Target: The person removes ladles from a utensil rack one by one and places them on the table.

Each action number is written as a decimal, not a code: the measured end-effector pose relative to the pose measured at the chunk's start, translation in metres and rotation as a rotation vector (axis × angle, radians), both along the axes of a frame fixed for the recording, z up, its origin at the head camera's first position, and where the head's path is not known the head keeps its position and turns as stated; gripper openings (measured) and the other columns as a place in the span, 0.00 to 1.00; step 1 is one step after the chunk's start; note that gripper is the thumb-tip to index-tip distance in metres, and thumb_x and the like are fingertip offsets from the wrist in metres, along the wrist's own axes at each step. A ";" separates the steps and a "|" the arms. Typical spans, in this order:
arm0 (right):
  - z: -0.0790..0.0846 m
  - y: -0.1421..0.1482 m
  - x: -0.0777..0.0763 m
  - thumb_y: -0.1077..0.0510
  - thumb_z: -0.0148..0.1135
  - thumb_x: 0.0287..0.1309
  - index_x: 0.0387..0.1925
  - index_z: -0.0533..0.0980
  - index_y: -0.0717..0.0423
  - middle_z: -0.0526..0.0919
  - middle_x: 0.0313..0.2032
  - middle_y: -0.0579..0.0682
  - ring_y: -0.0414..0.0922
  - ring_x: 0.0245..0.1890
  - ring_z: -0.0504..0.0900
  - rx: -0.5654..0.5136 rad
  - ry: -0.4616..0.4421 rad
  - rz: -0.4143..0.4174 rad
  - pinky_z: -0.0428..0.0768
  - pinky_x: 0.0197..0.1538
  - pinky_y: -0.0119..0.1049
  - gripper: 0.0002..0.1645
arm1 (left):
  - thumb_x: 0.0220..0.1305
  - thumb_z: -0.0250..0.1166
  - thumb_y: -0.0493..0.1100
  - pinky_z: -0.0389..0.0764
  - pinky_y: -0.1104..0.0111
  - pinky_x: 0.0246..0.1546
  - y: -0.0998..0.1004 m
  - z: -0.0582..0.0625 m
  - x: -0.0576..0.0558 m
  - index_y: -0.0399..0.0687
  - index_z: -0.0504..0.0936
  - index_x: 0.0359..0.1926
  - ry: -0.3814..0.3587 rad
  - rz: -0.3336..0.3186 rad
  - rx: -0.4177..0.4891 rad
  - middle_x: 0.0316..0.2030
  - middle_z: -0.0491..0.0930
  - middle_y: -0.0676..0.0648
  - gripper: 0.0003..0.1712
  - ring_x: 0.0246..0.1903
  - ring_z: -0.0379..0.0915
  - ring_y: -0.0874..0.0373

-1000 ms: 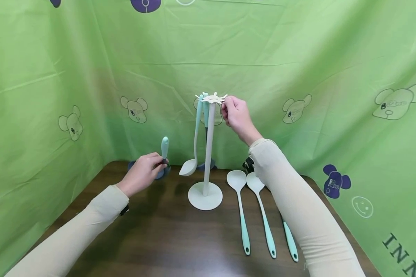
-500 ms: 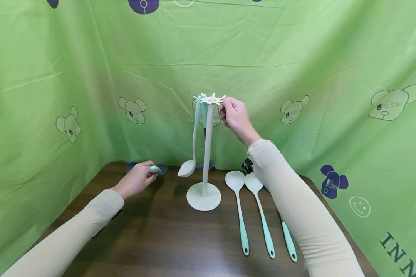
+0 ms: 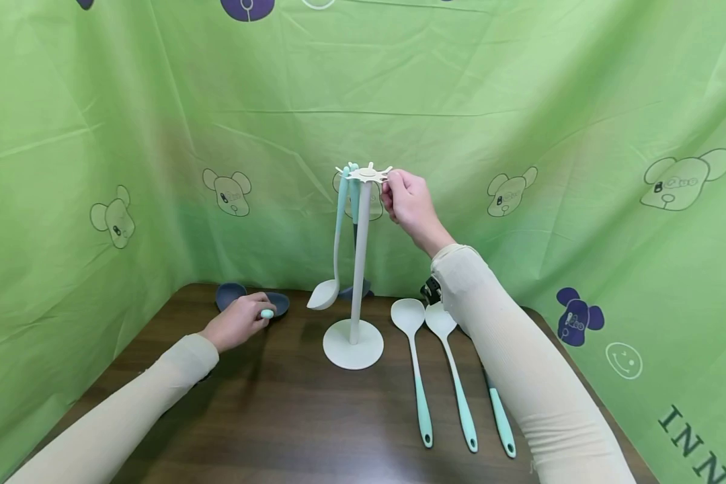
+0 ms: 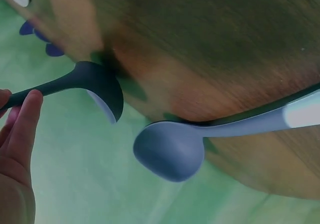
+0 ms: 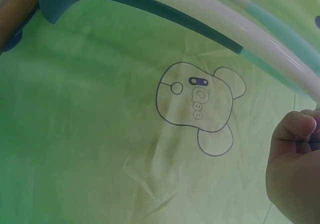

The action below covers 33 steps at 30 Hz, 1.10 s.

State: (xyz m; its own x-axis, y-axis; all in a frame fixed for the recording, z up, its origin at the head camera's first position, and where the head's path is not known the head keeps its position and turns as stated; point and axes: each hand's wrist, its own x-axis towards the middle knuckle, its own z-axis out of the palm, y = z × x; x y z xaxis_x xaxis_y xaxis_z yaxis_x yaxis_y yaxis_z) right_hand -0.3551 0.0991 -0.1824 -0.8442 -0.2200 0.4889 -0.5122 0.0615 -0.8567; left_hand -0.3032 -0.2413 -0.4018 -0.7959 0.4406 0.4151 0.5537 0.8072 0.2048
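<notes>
My left hand [image 3: 236,323] grips a dark blue ladle [image 4: 102,86] by its stem, low over the table's back left. Its mint handle end [image 3: 267,314] points toward the head camera. Beside that hand lies another dark blue utensil with a round bowl [image 4: 170,151], apart from the held one. My right hand [image 3: 413,205] pinches a prong at the top of the white utensil stand [image 3: 360,262]. From the stand's left side hang a white ladle [image 3: 325,294] and a dark blue utensil [image 3: 355,202], both with mint handles.
Right of the stand lie two white ladle-like utensils [image 3: 408,316] and a dark one with a mint handle [image 3: 502,420], partly hidden by my right sleeve. The brown table [image 3: 314,417] meets a green printed cloth [image 3: 435,81] at its back and sides.
My left hand has lowered the dark blue ladle toward the table and moved slightly left; its handle tipped from upright toward the head camera. The right hand stays at the stand's top.
</notes>
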 end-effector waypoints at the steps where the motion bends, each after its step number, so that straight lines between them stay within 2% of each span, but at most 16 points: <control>1: 0.000 0.000 0.000 0.54 0.39 0.67 0.26 0.68 0.58 0.68 0.17 0.51 0.40 0.11 0.61 0.002 0.000 -0.001 0.59 0.13 0.30 0.17 | 0.53 0.66 0.35 0.77 0.67 0.36 0.000 -0.001 0.000 0.51 0.83 0.39 0.000 -0.004 -0.015 0.37 0.75 0.54 0.11 0.37 0.76 0.60; 5: 0.001 0.000 0.001 0.54 0.39 0.67 0.26 0.68 0.58 0.68 0.17 0.50 0.40 0.11 0.61 -0.003 0.003 0.003 0.59 0.13 0.30 0.17 | 0.52 0.68 0.37 0.76 0.68 0.34 -0.001 -0.004 0.001 0.46 0.83 0.44 0.011 -0.019 -0.074 0.37 0.74 0.53 0.15 0.36 0.76 0.59; 10: 0.002 0.000 0.002 0.55 0.39 0.66 0.26 0.68 0.59 0.68 0.16 0.50 0.39 0.11 0.61 -0.011 0.007 0.006 0.59 0.13 0.30 0.17 | 0.53 0.68 0.39 0.75 0.70 0.31 -0.003 -0.006 0.002 0.52 0.84 0.39 0.031 -0.021 -0.188 0.34 0.72 0.55 0.11 0.31 0.74 0.62; 14: 0.001 -0.001 0.003 0.55 0.39 0.66 0.27 0.68 0.60 0.68 0.16 0.50 0.39 0.11 0.61 -0.007 0.003 0.003 0.59 0.13 0.29 0.17 | 0.52 0.66 0.39 0.72 0.72 0.27 -0.006 -0.008 0.003 0.53 0.84 0.37 -0.012 -0.012 -0.264 0.31 0.72 0.55 0.09 0.27 0.70 0.64; 20: 0.002 -0.001 0.002 0.55 0.39 0.66 0.26 0.69 0.59 0.69 0.17 0.50 0.39 0.11 0.61 -0.007 -0.003 0.002 0.59 0.13 0.30 0.17 | 0.50 0.67 0.37 0.71 0.72 0.24 -0.009 -0.013 0.003 0.53 0.83 0.35 -0.065 -0.025 -0.325 0.30 0.74 0.54 0.10 0.25 0.69 0.65; 33: 0.001 0.000 0.001 0.55 0.39 0.67 0.27 0.68 0.60 0.68 0.17 0.51 0.39 0.11 0.61 -0.022 -0.025 0.015 0.58 0.13 0.30 0.17 | 0.40 0.71 0.33 0.73 0.71 0.23 -0.022 -0.030 -0.002 0.53 0.77 0.33 -0.043 -0.082 -0.424 0.29 0.75 0.54 0.18 0.27 0.74 0.62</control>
